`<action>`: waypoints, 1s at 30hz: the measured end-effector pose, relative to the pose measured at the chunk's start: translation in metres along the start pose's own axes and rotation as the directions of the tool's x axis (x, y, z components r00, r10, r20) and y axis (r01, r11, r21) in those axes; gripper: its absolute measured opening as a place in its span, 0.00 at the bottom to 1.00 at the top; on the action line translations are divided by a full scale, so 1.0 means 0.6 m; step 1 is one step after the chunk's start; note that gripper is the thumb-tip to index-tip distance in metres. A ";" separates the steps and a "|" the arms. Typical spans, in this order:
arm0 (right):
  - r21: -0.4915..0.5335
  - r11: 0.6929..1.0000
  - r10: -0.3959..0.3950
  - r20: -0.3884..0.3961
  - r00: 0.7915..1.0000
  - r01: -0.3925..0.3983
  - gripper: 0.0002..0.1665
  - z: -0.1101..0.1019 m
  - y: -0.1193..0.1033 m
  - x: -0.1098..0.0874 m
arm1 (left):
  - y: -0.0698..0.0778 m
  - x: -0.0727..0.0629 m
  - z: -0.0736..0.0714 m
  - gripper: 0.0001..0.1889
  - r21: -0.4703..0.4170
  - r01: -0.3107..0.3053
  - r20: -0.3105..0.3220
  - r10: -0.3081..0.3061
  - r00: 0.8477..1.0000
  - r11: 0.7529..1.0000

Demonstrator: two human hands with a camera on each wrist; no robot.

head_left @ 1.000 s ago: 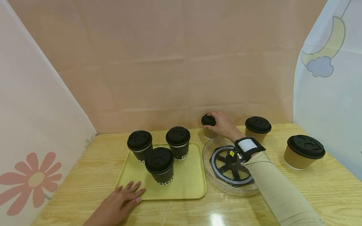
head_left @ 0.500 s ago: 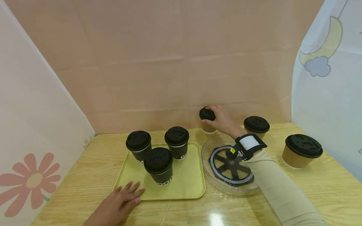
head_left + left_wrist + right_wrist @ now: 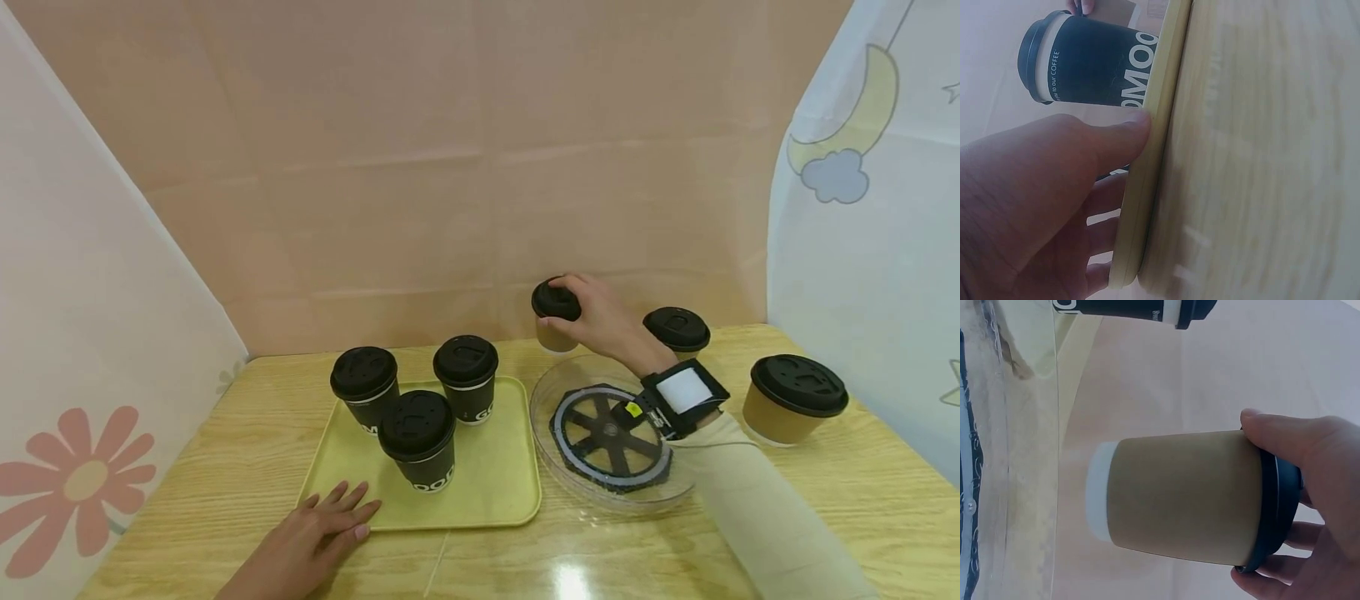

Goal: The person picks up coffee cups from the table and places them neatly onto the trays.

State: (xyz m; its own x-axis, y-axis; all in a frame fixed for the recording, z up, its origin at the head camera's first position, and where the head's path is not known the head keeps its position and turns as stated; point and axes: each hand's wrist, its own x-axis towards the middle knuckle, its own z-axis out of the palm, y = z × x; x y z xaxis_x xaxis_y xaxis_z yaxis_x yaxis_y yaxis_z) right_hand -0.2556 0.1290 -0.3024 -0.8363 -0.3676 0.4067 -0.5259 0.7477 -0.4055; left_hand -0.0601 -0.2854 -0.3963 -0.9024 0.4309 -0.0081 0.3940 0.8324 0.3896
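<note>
My right hand (image 3: pixel 603 321) grips a brown paper coffee cup (image 3: pixel 1179 497) by its black lid (image 3: pixel 1279 506), thumb on one side and fingers on the other. The cup is upright, lifted at the back of the table behind a clear round dish (image 3: pixel 540 433) with a black spoked wheel shape in it. My left hand (image 3: pixel 307 533) lies over the front left corner of a yellow tray (image 3: pixel 495 492), fingers extended and thumb on the rim. On the tray stand a front black coffee cup (image 3: pixel 420 442), a left one (image 3: pixel 365 387) and a right one (image 3: pixel 467 379), all lidded.
Two more lidded brown cups stand on the right, one behind my right wrist (image 3: pixel 677 329) and one nearer the right wall (image 3: pixel 791 400). A paper backdrop (image 3: pixel 375 208) rises directly behind the table (image 3: pixel 225 450).
My right hand has raised the brown coffee cup off the table, and the right wrist has turned and shifted slightly right. The left hand stays on the tray's corner.
</note>
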 end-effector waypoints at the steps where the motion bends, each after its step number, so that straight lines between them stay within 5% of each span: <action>1: -0.011 1.000 -0.002 -0.001 1.000 0.002 0.35 -0.003 -0.001 -0.004 | 0.000 0.000 0.000 0.21 0.001 -0.001 -0.002 0.001 1.000 1.000; 13: -0.070 0.997 0.036 0.002 0.999 -0.036 0.37 -0.026 -0.023 -0.062 | -0.004 0.001 -0.003 0.21 0.000 -0.020 -0.012 0.020 1.000 1.000; 19: -0.063 0.997 0.040 0.019 0.999 -0.039 0.36 -0.021 -0.026 -0.083 | -0.005 0.004 -0.006 0.22 -0.033 0.027 0.038 -0.025 0.999 0.999; 30: -0.051 0.998 0.031 0.043 0.999 -0.029 0.34 -0.005 -0.021 -0.094 | -0.006 0.004 -0.005 0.22 -0.027 0.058 0.055 -0.056 0.997 0.998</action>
State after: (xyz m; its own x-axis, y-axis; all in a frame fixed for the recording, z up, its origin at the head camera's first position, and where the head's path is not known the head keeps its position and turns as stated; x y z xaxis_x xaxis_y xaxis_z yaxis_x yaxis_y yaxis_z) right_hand -0.2013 0.1422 -0.3177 -0.8583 -0.3672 0.3585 -0.4926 0.7854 -0.3749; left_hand -0.0644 -0.2882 -0.3949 -0.9123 0.4016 -0.0803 0.3361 0.8461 0.4136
